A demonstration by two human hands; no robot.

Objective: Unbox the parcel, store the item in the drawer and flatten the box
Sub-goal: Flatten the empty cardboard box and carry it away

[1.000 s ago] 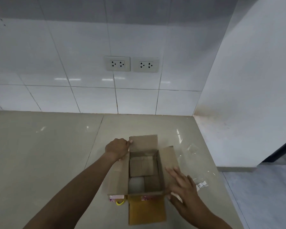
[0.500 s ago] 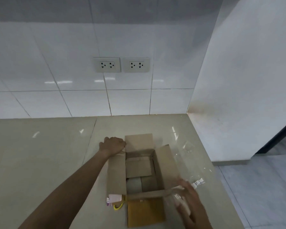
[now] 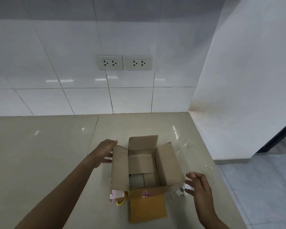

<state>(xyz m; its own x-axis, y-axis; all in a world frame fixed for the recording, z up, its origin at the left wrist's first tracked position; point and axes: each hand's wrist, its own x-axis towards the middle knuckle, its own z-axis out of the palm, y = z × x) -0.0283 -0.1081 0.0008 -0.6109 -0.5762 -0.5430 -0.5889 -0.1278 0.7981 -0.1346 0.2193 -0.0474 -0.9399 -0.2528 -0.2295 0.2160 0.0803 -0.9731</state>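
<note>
Since my right hand [image 3: 198, 187] left the box [image 3: 149, 164] flap, both hands' fingers are apart; left hand [image 3: 106, 150] now touches its left flap.

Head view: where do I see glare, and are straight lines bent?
Head view: bright glare streaks lie on the wall tiles and the countertop; tile joints and the wall corner lean and curve outward, a wide-angle effect; the cardboard box looks fairly sharp.
</note>
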